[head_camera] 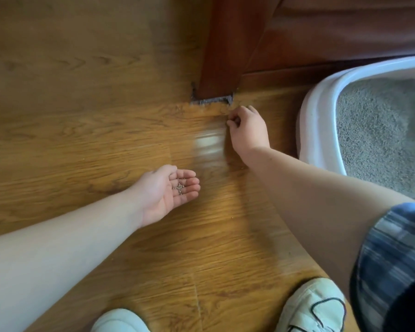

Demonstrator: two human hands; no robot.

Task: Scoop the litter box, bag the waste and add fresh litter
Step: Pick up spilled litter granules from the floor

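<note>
**Grey grains gathered off the wooden floor, one pinch at a time**

Grey litter granules (180, 187) lie in a small cluster in the left hand (167, 190), which rests palm up and cupped wide just above the wooden floor (82, 116), serving as a dish. The right hand (248, 130) reaches further out, to the foot of the dark wooden furniture leg (222, 56), with thumb and forefinger closed narrow in a pinch at the boards. Whether a grain sits between those fingertips cannot be told; the frame is smeared with motion there.

The litter box (319, 111), white-rimmed and holding an even bed of grey litter (379, 130), stands at the right edge of the floor in view, just beside the right forearm and partly cut off by the frame. No scoop, waste bag or sack of fresh litter shows.

As a judgement, the step in hand is tidying: stray grains that scattered onto the boards are being picked up by hand. Dust and grit (211, 101) show along the base of the leg, so more picking seems due there.

The next move likely calls for carrying the pinch to the cupped palm without tipping it, then keeping that palm level on the way to the box or a bag. Round grains roll readily, so a tilted hand could spill them again.
</note>
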